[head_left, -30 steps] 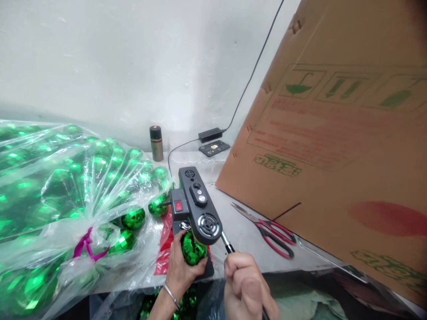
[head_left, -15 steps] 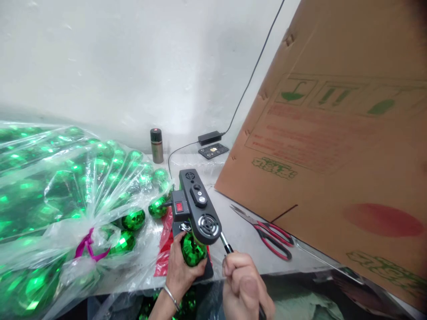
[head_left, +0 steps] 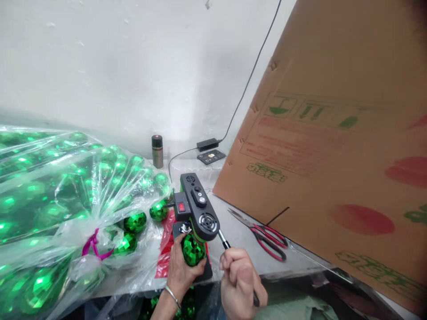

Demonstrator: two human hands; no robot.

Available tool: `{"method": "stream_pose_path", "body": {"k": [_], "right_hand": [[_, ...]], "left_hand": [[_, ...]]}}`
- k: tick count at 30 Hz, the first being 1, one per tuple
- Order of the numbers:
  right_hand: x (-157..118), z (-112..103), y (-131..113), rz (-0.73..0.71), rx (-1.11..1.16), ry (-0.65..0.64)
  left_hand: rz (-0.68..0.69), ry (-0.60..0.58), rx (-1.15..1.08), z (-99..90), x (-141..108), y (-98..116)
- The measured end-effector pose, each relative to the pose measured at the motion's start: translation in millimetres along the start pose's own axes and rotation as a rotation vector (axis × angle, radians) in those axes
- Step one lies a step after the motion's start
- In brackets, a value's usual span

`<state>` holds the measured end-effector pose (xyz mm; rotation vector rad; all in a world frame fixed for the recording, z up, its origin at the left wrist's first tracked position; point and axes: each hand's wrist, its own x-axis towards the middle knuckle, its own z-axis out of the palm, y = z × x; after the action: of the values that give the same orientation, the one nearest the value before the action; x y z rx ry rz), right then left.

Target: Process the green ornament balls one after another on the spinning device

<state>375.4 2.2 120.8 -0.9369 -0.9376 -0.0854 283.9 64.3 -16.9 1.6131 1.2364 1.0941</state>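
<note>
My left hand (head_left: 182, 266) grips a shiny green mirror-faceted ball (head_left: 193, 251) between thumb and fingers, under the front end of a black machine (head_left: 202, 209). The machine has round vents, buttons and a red switch (head_left: 181, 206) on its side box. My right hand (head_left: 240, 280) is wrapped round a lever handle (head_left: 227, 245) with a metal shaft that runs up to the machine. Whether the ball touches the machine's underside is hidden. A red plastic sheet (head_left: 163, 262) lies under the machine's base.
A clear plastic bag (head_left: 96, 195) of green balls, tied with a purple ribbon (head_left: 95, 246), fills the left. Loose balls (head_left: 135, 221) lie beside it. Red-black scissors (head_left: 263, 235) and a big cardboard box (head_left: 316, 155) are right. Behind stand a canister (head_left: 157, 152), power adapter (head_left: 207, 144) and phone-like slab (head_left: 211, 156).
The view has shifted slightly, so the box appears further left and lower. Both hands keep their holds; the right hand and lever handle sit slightly further left in view.
</note>
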Motion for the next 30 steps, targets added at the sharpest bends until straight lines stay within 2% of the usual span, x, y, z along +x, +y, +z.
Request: {"method": "stream_pose_path", "body": {"k": [5,15,20,23,26,30], "right_hand": [[-1,-1,7,-0.022,0.022,-0.001],[-21,-5,16,-0.03,0.048,-0.011],[10,-1,-5,0.04,0.016,-0.022],[35,6,-24,0.124,-0.039,-0.019],[46,12,-34,0.139,-0.077,-0.007],[37,7,-33,0.086,-0.076,-0.053]], "left_hand": [[0.002,0.001,-0.001,1.8,2,2],[-0.009,0.028,-0.046,4.4,5,3],[0.006,0.01,-0.048,7.2,6,2],[0.03,0.004,-0.051,0.6,5,-4],[0.12,-0.012,-0.013,-18.6,-11,-16],[0.375,-0.005,0.151,-41.3,-71,-39]]}}
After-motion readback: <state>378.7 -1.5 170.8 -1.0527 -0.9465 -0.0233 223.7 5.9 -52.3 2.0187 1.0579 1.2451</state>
